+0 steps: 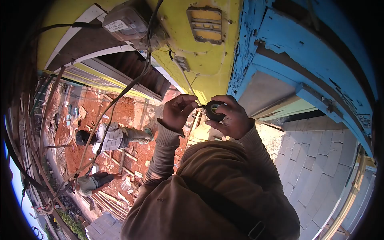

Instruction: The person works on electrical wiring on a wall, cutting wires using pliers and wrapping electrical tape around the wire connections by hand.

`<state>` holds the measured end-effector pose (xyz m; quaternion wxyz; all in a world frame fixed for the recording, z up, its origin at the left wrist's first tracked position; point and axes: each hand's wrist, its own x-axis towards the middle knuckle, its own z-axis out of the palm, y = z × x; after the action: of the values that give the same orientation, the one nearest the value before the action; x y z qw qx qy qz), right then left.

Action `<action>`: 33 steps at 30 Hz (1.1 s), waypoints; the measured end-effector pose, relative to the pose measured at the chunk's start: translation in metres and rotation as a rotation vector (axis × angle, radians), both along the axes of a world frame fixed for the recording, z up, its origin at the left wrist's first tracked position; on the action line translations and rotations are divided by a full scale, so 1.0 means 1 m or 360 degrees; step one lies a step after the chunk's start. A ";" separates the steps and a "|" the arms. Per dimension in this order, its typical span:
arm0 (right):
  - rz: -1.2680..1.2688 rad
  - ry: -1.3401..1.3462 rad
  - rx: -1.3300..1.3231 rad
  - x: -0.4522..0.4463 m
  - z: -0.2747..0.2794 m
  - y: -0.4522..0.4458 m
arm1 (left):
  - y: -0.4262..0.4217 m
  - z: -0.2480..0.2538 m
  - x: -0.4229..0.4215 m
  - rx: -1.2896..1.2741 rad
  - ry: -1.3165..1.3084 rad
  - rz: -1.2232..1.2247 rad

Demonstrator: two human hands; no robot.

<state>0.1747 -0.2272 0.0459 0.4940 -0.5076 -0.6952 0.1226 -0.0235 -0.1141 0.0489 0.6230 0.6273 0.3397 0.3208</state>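
My right hand (pixel 232 117) grips a roll of black electrical tape (pixel 209 112), its fingers wrapped round the far and near edges and the pale core facing me. Opposite it, my left hand (pixel 179 111) is closed in a pinch, thumb against forefinger. A short dark strip (pixel 201 106) spans the gap from those fingertips to the roll; it looks like the loose end of the tape. Both hands are held up in front of my chest, close to the yellow wall (pixel 208 60).
An electricity meter box (pixel 127 21) hangs upper left, with black cables (pixel 149 60) running down past my left side. Blue peeling woodwork (pixel 296 52) stands at right above a grey block wall (pixel 320 160). Two people (pixel 114 134) are on the reddish, rubble-strewn ground below left.
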 end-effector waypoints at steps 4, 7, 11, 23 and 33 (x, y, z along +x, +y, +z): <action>-0.0001 -0.0042 -0.0023 0.001 0.002 -0.002 | 0.002 -0.002 -0.003 -0.0004 0.0013 -0.0057; 0.0023 -0.0046 -0.0014 0.001 0.002 -0.003 | 0.005 0.000 -0.005 0.0011 0.0054 -0.0137; 0.0015 -0.0074 -0.0017 0.001 0.002 -0.004 | 0.005 -0.001 -0.004 -0.0017 0.0091 -0.0222; 0.0283 0.0137 -0.0204 0.016 -0.011 -0.008 | 0.014 0.011 -0.006 0.0152 -0.0006 -0.0059; 0.0415 0.0148 -0.0033 0.024 -0.006 -0.002 | 0.016 -0.006 0.001 -0.0003 0.0288 -0.0617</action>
<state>0.1982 -0.2297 0.0402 0.5002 -0.4118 -0.7303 0.2164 -0.0221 -0.0981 0.0433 0.6406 0.7066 0.2676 0.1370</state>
